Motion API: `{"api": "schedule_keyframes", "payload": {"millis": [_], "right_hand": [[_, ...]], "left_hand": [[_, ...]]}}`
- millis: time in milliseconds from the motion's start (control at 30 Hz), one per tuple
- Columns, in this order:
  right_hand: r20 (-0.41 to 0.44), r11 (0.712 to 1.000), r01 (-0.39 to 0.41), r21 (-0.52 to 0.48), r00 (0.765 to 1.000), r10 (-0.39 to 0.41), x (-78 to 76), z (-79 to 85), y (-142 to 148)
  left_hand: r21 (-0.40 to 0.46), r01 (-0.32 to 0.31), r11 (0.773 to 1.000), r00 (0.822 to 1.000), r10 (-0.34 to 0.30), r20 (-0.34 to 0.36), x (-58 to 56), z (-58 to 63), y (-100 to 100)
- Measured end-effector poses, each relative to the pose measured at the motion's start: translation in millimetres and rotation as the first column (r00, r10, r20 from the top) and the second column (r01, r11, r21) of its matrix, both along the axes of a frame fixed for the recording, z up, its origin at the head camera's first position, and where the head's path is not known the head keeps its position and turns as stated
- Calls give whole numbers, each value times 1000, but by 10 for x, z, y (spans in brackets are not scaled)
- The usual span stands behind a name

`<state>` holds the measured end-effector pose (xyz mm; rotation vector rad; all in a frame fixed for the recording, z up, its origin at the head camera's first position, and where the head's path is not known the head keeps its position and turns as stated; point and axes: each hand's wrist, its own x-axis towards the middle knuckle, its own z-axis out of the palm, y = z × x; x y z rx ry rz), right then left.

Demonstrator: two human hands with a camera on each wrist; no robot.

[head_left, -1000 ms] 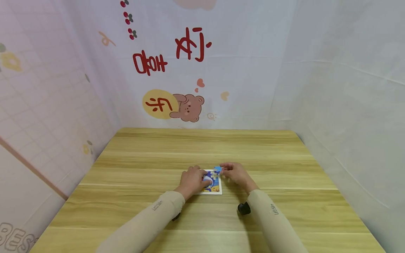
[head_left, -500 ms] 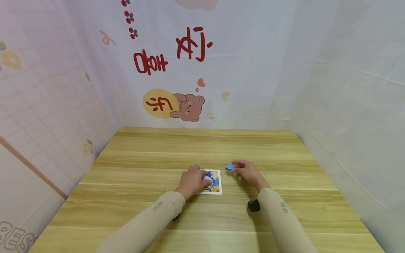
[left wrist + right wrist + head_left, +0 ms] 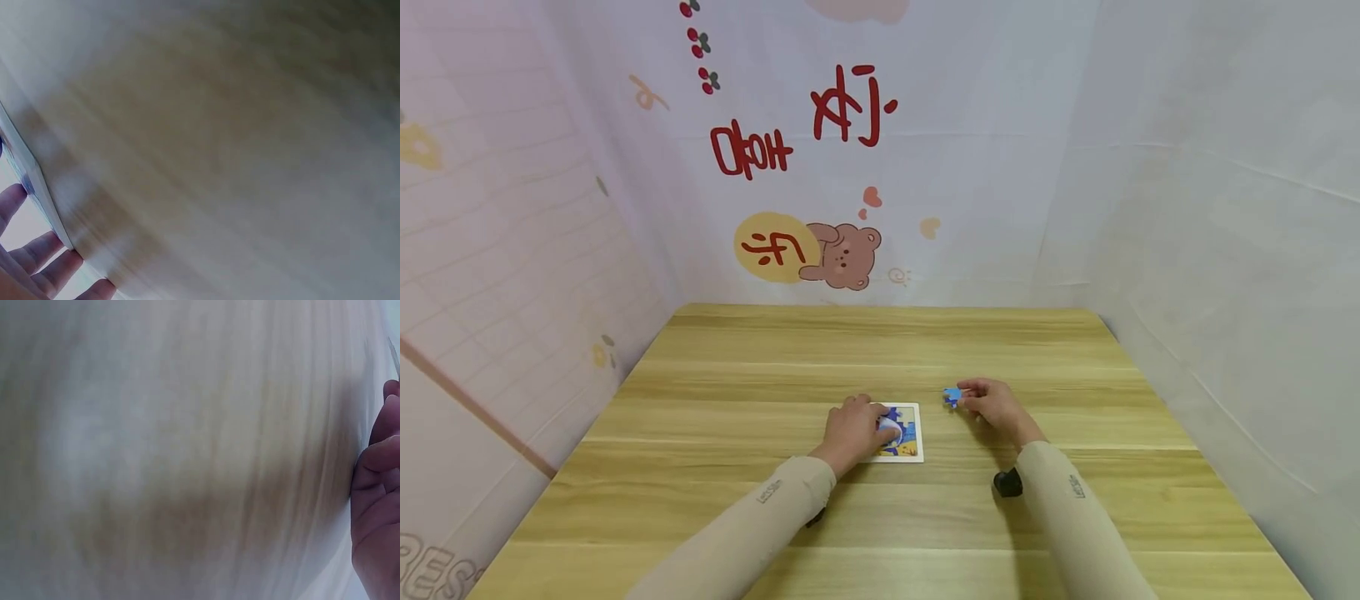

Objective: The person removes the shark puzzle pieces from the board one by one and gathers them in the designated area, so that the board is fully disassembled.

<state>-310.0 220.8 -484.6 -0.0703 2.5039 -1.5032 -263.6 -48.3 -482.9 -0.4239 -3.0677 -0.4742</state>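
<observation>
A small jigsaw puzzle (image 3: 908, 437) in a white frame lies flat on the wooden table in the head view, its left part covered by my left hand (image 3: 855, 432). That hand rests on the puzzle with its thumb across the picture; in the left wrist view the fingers (image 3: 39, 253) extend to the board's edge (image 3: 44, 194). A gap shows in the picture's upper right corner. To the right of the frame, apart from it, my right hand (image 3: 997, 408) pinches a blue puzzle piece (image 3: 952, 396) just over the table. In the right wrist view the fingers (image 3: 381, 456) are curled.
The wooden table (image 3: 760, 358) reaches to a white printed cloth wall (image 3: 985, 167) at the back, with cloth on both sides too. A black wrist device (image 3: 1008, 482) hangs under the right sleeve, close to the tabletop.
My right hand has lifted the blue piece away from the puzzle's upper right corner and moved right with it, baring a gap there. The left hand has stayed on the puzzle.
</observation>
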Motion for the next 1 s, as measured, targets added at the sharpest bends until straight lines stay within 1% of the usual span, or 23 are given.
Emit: {"api": "schedule_keyframes", "payload": {"millis": [233, 600, 800, 1000], "right_hand": [[-45, 997, -6, 80, 999, 10, -65, -44, -48], [-38, 994, -5, 105, 999, 9, -54, -54, -69], [-29, 996, 0, 85, 1000, 2, -48, -71, -19], [-23, 997, 2, 76, 1000, 0, -47, -76, -2]], "left_hand": [[2, 3, 1000, 1000, -3, -11, -8, 2, -11], [-4, 8, 1000, 1000, -8, -21, -9, -6, -15], [3, 8, 1000, 1000, -8, -17, -7, -10, 1], [-9, 8, 1000, 1000, -8, -25, -10, -20, 7]]}}
